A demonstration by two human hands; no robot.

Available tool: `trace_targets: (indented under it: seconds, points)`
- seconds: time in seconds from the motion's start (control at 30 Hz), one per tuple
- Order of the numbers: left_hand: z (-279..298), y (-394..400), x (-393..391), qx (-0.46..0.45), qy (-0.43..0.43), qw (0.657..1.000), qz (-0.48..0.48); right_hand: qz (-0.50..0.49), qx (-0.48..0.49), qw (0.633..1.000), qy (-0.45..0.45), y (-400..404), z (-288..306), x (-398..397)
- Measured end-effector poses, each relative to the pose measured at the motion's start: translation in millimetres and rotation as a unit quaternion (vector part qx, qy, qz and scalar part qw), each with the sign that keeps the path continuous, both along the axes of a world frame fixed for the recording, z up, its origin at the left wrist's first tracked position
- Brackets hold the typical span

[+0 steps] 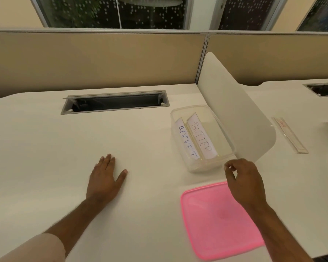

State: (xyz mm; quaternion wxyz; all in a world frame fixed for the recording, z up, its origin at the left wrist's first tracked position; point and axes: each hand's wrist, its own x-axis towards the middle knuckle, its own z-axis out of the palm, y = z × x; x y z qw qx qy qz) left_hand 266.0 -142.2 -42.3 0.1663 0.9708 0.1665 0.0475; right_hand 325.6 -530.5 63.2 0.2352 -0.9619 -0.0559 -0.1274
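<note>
The box (201,165), clear plastic and uncovered, sits right of centre in the frame. Its far right side lies just beside the foot of the white divider (235,110). Inside, two cards stand on edge side by side, one marked BUTTER (201,137) and one marked SOCKET (186,140), running from the far wall towards the near one.

The right hand (244,180) is at the box's near right corner with its fingers curled and thumb close to the fingertips. Whether it pinches anything or touches the rim cannot be told. Its forearm passes over the pink lid (212,220), which lies flat in the lower right, near the box but apart from it. The lid's near corner reaches almost to the desk edge.

The left hand (104,178) lies flat at lower centre, fingers straight and palm down on the desk (45,148), holding nothing and well apart from the box.

A broad bare stretch of desk runs left and towards the upper part of the frame from the box, as far as the open cable slot (116,102). Behind the slot stands the beige partition (102,59). To the right the divider closes the way. Past it, a ruler (290,136) lies on the next desk.
</note>
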Motion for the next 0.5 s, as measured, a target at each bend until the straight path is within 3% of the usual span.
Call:
trace_targets:
  seconds: [0.13,0.3,0.4,0.5]
  points:
    - [18.3,-57.1,-12.3,-0.023,-0.053,0.998,-0.035,-0.028,-0.021,0.995,0.091,-29.5,-25.0,-13.1]
    - [42.1,-126.3,-23.4,-0.09,-0.1,0.989,-0.056,-0.041,-0.078,0.987,0.135,-46.5,-42.9,-19.2]
    - [48.8,-153.4,-35.1,-0.14,-0.086,0.985,-0.061,-0.05,-0.087,0.985,0.139,-47.2,-49.9,-21.1]
    - [51.5,-167.0,-47.1,-0.206,-0.012,0.978,-0.042,-0.089,-0.08,0.984,0.134,-42.7,-55.1,-24.8]
